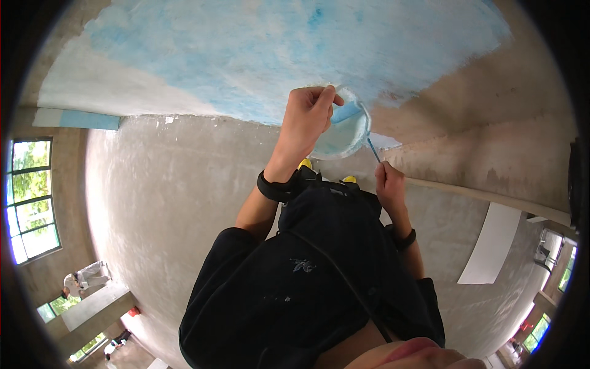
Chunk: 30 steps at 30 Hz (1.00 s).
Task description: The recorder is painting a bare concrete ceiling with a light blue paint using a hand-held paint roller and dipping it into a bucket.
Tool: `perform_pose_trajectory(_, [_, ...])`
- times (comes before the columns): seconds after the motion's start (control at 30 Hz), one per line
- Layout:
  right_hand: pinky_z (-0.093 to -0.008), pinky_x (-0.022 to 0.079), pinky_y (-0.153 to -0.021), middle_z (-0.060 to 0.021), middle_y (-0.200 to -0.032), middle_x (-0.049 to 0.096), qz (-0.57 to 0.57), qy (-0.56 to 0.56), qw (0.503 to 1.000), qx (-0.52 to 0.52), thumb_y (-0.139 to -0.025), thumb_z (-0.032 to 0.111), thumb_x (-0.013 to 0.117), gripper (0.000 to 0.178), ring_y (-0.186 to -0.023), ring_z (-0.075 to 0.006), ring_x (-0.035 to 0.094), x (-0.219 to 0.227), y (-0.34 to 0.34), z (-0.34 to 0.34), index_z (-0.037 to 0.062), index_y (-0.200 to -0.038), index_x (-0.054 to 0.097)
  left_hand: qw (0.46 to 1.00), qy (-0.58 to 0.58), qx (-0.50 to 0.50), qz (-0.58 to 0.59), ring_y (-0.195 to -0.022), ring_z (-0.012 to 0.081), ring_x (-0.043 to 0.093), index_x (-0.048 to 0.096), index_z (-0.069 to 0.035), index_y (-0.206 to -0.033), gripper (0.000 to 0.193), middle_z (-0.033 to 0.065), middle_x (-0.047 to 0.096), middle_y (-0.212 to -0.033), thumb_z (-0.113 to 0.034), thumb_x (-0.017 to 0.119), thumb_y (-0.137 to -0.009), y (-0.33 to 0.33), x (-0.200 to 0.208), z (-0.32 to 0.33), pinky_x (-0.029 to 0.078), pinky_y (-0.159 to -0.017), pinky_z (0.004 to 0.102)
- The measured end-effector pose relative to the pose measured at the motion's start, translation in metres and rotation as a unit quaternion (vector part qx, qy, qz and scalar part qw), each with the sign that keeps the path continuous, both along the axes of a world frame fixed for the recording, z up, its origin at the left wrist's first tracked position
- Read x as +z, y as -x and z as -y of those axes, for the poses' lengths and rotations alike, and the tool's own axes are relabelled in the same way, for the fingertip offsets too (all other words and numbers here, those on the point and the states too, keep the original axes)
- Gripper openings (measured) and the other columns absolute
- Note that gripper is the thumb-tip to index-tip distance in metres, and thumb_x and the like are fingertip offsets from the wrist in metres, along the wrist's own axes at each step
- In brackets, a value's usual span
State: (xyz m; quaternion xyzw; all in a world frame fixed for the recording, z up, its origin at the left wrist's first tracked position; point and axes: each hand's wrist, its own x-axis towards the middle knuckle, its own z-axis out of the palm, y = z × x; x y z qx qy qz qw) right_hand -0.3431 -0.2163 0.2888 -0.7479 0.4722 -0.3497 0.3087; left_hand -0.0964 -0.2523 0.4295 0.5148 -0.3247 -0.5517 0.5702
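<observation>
A whitish round bucket (348,139), smeared with pale blue paint, is in front of me, beside the painted wall. My left hand (309,117) is closed at its upper left rim, fingers curled inward; the exact grip is partly hidden. My right hand (391,181) is closed round the near end of a thin blue rod (373,149). The rod's other end meets the bucket's right rim; I cannot tell whether it is a stick or part of the bucket. The wall (264,55) carries uneven light blue and white paint.
Bare brown wall (485,147) continues to the right. A white panel (491,243) lies on the grey concrete floor (178,184) at right. Yellow shoe tips (305,163) show below the bucket. Windows (34,197) are at far left, and a person (72,284) is at lower left.
</observation>
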Motion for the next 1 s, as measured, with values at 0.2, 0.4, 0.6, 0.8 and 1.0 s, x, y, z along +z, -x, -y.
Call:
perform_pose_trajectory(0.2, [-0.0420,0.040,-0.049,-0.0197,-0.060,0.047,-0.044,0.027,0.998,-0.037,-0.090,0.009,0.053,0.022,-0.055,-0.0380,0.051,0.004,-0.003,-0.005,0.0016,-0.070,0.046,1.000,-0.002,0.002,-0.008,-0.045,0.0028,0.021,0.056,0.007,-0.080,0.026,-0.0075,0.030,-0.052,-0.014,0.050,-0.094,0.001,-0.001,0.000,0.017,-0.043,0.0248])
perform_pose_trajectory(0.4, [-0.0402,0.039,-0.050,-0.0208,-0.062,0.047,-0.035,0.046,0.998,-0.030,-0.091,0.008,0.052,0.021,-0.056,-0.0381,0.050,-0.002,0.000,-0.006,0.0000,-0.072,0.048,1.000,-0.001,0.000,-0.024,-0.045,0.0030,0.021,0.056,0.007,-0.081,0.026,-0.0068,0.030,-0.052,-0.014,0.050,-0.094,-0.004,-0.007,-0.001,0.016,-0.043,0.0249])
perform_pose_trajectory(0.6, [-0.0397,0.040,-0.050,-0.0196,-0.063,0.048,-0.031,0.051,0.998,-0.010,-0.090,0.008,0.053,0.016,-0.054,-0.0372,0.050,-0.011,0.010,0.000,0.0004,-0.076,0.052,1.000,-0.005,-0.007,-0.022,-0.044,0.0026,0.022,0.056,0.008,-0.078,0.028,-0.0071,0.032,-0.050,-0.013,0.049,-0.095,0.000,-0.017,0.008,0.018,-0.041,0.0247])
perform_pose_trajectory(0.8, [-0.0404,0.040,-0.050,-0.0182,-0.064,0.050,-0.052,0.132,0.987,-0.080,-0.090,0.008,0.053,0.014,-0.056,-0.0365,0.051,-0.005,0.026,0.015,0.0011,-0.077,0.052,0.999,-0.017,-0.010,-0.035,-0.044,0.0032,0.022,0.057,0.007,-0.080,0.027,-0.0067,0.032,-0.051,-0.014,0.050,-0.095,0.000,-0.034,0.020,0.017,-0.041,0.0247])
perform_pose_trajectory(1.0, [-0.0429,0.041,-0.050,-0.0172,-0.068,0.051,-0.131,0.282,0.937,-0.161,-0.089,0.004,0.053,0.008,-0.059,-0.0373,0.053,0.023,0.042,0.051,0.0003,-0.082,0.051,0.999,-0.040,-0.017,-0.006,-0.043,0.0039,0.022,0.056,0.007,-0.081,0.026,-0.0063,0.031,-0.052,-0.014,0.050,-0.094,-0.001,-0.048,0.024,0.017,-0.041,0.0251])
